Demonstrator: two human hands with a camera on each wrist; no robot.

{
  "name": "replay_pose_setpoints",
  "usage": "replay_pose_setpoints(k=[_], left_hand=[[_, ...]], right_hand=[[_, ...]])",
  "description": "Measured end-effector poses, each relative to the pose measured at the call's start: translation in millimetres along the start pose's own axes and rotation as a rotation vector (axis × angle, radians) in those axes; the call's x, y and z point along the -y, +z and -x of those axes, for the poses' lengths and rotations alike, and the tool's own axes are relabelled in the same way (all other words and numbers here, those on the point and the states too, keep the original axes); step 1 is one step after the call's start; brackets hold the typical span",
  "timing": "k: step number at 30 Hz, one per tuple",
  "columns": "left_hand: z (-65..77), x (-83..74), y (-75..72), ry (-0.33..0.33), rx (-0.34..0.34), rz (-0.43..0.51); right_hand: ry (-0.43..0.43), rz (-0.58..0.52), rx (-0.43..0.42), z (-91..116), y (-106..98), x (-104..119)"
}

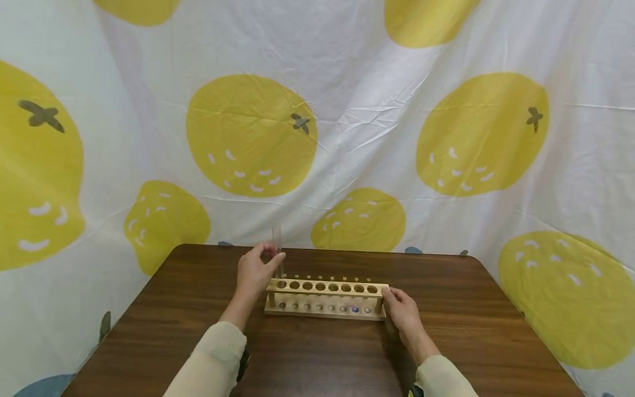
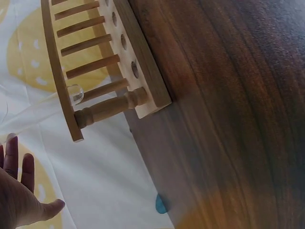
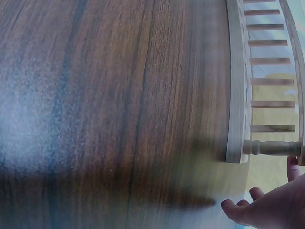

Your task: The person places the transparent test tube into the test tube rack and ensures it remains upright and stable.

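A wooden test tube rack (image 1: 324, 288) with a row of round holes stands on the table. My left hand (image 1: 253, 270) holds a clear glass test tube (image 1: 277, 237) at the rack's left end. The left wrist view shows the tube's rounded bottom (image 2: 76, 94) just through the end hole of the top bar, above the base. There, a fingertip (image 2: 12, 137) meets the glass; the rest of the grip is cut off. With thumb and fingers, my right hand (image 1: 404, 311) grips the right end of the top bar. Its other fingers (image 3: 231, 205) curl loosely below.
The dark wood table (image 1: 322, 358) extends around the rack. Thin upright pegs (image 3: 271, 82) line the rack's back. A white cloth (image 1: 357, 132) with yellow fruit prints hangs behind the table's far edge.
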State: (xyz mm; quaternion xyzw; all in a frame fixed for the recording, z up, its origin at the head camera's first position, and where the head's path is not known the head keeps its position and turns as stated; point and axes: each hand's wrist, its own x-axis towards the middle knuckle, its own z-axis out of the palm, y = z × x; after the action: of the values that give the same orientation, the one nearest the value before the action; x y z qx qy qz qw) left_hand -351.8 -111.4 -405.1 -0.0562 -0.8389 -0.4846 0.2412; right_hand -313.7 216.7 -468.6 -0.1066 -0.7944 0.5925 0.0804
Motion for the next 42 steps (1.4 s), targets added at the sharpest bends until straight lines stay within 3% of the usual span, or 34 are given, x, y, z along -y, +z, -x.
replay_pose_setpoints(k=[21,42], left_hand=[[9.4,13.3,4.5,-0.026,0.068,-0.066],[21.5,26.9,13.3,-0.021,0.067,-0.096]], right_hand=[[0.008,-0.001,0.006,1,-1,2],[-0.005,0.001,0.000,2,-1,2]])
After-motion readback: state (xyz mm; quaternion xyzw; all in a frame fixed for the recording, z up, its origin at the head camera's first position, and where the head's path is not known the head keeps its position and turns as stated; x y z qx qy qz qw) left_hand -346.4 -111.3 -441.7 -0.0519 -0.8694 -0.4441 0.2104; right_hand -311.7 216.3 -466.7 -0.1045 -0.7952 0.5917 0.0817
